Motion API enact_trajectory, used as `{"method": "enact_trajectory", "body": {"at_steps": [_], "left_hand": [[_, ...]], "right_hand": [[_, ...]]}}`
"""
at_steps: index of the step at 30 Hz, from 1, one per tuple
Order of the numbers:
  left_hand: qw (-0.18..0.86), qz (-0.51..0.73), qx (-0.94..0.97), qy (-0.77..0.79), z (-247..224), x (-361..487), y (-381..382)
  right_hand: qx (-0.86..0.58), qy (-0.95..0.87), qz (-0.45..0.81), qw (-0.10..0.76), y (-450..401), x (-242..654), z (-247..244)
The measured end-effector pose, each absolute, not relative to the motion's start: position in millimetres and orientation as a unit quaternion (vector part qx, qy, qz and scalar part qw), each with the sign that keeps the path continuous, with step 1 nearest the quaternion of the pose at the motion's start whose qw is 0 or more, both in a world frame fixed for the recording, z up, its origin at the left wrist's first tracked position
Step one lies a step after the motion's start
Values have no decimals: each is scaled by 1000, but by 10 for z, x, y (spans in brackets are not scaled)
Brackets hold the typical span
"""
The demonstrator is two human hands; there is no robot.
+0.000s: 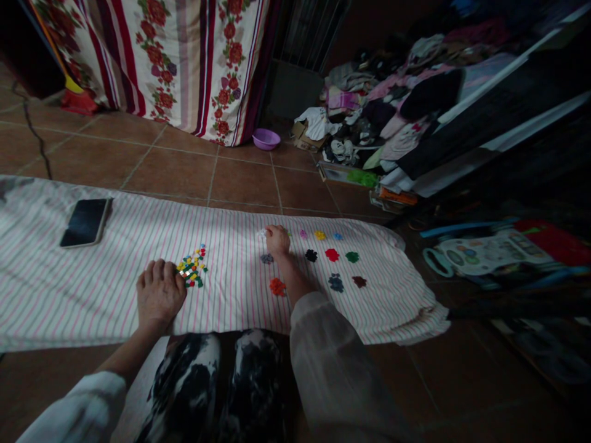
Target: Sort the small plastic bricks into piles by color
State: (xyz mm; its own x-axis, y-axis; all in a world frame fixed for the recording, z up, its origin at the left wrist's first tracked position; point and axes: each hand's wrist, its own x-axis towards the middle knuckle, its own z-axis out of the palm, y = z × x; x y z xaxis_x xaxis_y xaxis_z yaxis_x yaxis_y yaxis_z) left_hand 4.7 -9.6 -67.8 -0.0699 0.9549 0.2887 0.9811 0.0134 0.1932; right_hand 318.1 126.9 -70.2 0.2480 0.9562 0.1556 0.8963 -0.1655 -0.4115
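My left hand (161, 290) rests on the striped cloth, fingers curled, at the left edge of a mixed pile of small coloured pieces (192, 267). What lies under its fingers is hidden. Farther right, my right hand (278, 241) is closed with fingertips down beside a small white pile (262, 234); anything in its fingers is too small to make out. Around it lie single-colour piles: grey (266, 259), orange-red (277, 287), black (311, 255), red (332, 254), green (352, 257), yellow (320, 235), pink (303, 234), light blue (338, 236), dark blue-grey (336, 283) and brown (359, 282).
A phone (85, 223) lies at the cloth's left. Beyond the striped cloth (115, 271), a purple basin (266, 139) stands on the tiled floor near a floral curtain (189, 61). Heaped clothes (392, 104) fill the back right, with a toy-like board (484, 253) at the right.
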Motion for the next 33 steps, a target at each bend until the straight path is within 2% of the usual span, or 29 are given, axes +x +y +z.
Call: {"method": "enact_trajectory", "body": {"at_steps": [16,33], "left_hand": [[26,-168,-674,-719,-615,74,-97],[39,-167,-680,-712,-658,42,-94]], "right_hand": [[-718,-634,73,277,1150,3110,-658],[-573,-733,188,314,615,2124,-839]]}}
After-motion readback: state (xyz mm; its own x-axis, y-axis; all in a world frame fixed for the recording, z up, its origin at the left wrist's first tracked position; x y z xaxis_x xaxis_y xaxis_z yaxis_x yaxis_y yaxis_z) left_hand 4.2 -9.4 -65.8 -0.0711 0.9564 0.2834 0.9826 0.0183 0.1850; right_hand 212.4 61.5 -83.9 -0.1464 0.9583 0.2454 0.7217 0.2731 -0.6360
